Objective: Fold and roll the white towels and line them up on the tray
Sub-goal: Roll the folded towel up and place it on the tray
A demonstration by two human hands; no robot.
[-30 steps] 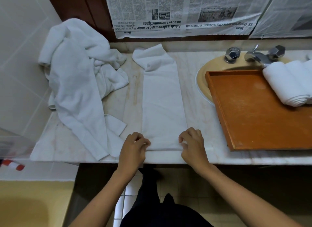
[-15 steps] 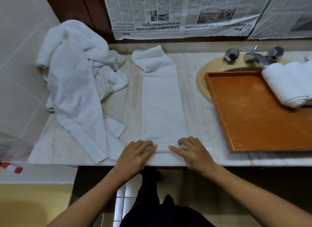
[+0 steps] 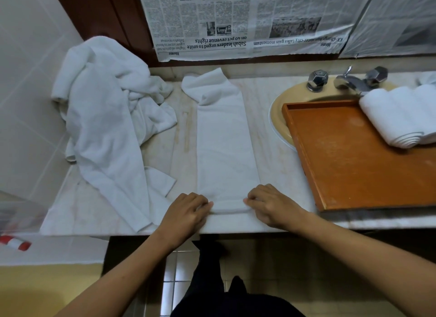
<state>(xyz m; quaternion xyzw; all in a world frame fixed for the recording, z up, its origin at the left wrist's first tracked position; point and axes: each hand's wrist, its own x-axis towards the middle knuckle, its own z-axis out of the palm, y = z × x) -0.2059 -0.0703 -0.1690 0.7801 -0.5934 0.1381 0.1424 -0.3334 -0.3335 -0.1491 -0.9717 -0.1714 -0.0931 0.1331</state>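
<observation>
Table [image 3: 264, 132]: one crumpled towel heap [image 3: 103, 118] at left edge; one tray [image 3: 354, 165] at right, at least two rolled towels [image 3: 396, 113] in its far corner; one folded towel [image 3: 224, 146] mid-table, near end by the front edge gripped by curled left hand [image 3: 186, 212] and right hand [image 3: 273, 205].

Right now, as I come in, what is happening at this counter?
A person is rolling a folded white towel on the marble counter. The left grip and right grip pinch its near end, where a first small turn is formed. The orange tray over the sink holds rolled towels at its far right corner. A heap of unfolded towels lies to the left.
</observation>
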